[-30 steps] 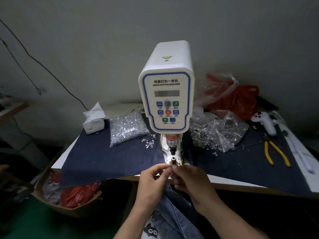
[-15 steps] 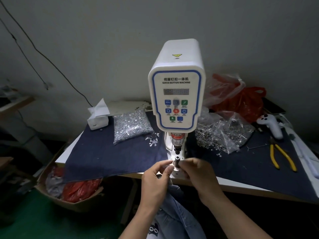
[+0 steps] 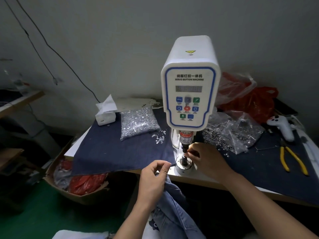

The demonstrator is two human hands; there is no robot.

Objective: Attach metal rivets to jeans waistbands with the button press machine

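1. The right hand (image 3: pixel 206 158) pinches something too small to identify at the button press machine (image 3: pixel 190 94) die.
2. The left hand (image 3: pixel 153 178) grips the jeans (image 3: pixel 174 209), hanging below the table (image 3: pixel 198 178) edge.

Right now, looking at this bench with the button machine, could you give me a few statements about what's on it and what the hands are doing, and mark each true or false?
1. The right hand has its fingertips at the machine's die post. True.
2. The left hand is pressing a button on the control panel. False: it is low at the table edge, beside the jeans.
3. Yellow-handled pliers lie on the right side of the table. True.
4. The tissue box stands to the right of the machine. False: it stands to the left.
5. The jeans are spread flat on the table. False: they hang below its edge.
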